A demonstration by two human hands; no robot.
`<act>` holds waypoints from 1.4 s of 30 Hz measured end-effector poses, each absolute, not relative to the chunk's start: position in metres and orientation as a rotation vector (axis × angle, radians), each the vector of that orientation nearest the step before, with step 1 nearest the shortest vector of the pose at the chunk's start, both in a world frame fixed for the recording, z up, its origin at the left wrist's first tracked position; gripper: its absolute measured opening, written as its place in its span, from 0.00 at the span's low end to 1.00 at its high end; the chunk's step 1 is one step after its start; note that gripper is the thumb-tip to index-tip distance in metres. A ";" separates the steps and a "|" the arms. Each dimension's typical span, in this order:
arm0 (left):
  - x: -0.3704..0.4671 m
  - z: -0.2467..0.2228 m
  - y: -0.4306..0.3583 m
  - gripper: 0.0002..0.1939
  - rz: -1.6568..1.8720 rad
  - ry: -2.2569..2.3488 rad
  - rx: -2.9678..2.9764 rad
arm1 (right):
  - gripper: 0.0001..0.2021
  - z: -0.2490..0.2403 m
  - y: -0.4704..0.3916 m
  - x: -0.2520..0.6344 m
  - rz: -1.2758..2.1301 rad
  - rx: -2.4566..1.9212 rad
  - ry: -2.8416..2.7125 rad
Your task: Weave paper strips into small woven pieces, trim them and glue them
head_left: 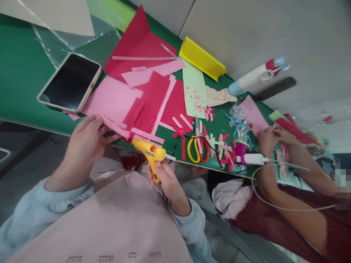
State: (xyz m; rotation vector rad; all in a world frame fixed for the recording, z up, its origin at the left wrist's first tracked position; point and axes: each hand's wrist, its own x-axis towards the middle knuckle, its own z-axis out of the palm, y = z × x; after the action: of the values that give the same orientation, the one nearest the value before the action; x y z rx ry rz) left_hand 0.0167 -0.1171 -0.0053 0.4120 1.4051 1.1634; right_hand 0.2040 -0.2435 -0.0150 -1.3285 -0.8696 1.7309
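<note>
One phone, scissors nearby, left hand closed on strip, right on glue gun.

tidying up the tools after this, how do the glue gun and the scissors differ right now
The glue gun is gripped in the right hand, while the scissors lie on the green table. The glue gun's body is mostly yellow; the scissors have one yellow handle and one red. A pale glue stick pokes from the glue gun's rear, while the scissors have ring-shaped handles. Both show yellow.
</note>
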 end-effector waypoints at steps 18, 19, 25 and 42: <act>0.016 -0.007 -0.119 0.05 1.184 1.382 0.446 | 0.25 -0.011 -0.243 0.204 1.740 -1.337 -0.896; 0.016 -0.008 -0.119 0.05 1.184 1.383 0.441 | 0.25 -0.011 -0.243 0.204 1.737 -1.342 -0.897; 0.016 -0.008 -0.118 0.05 1.178 1.407 0.446 | 0.25 -0.011 -0.244 0.206 1.758 -1.327 -0.884; 0.017 -0.005 -0.116 0.07 1.187 1.392 0.363 | 0.26 -0.021 -0.238 0.224 1.804 -1.021 -0.441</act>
State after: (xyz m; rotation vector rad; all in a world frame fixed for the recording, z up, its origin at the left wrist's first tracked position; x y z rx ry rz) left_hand 0.0174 -0.1164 -0.0052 0.3635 1.3918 1.1867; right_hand 0.2237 -0.2381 -0.0208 -1.0210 -0.4407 1.8039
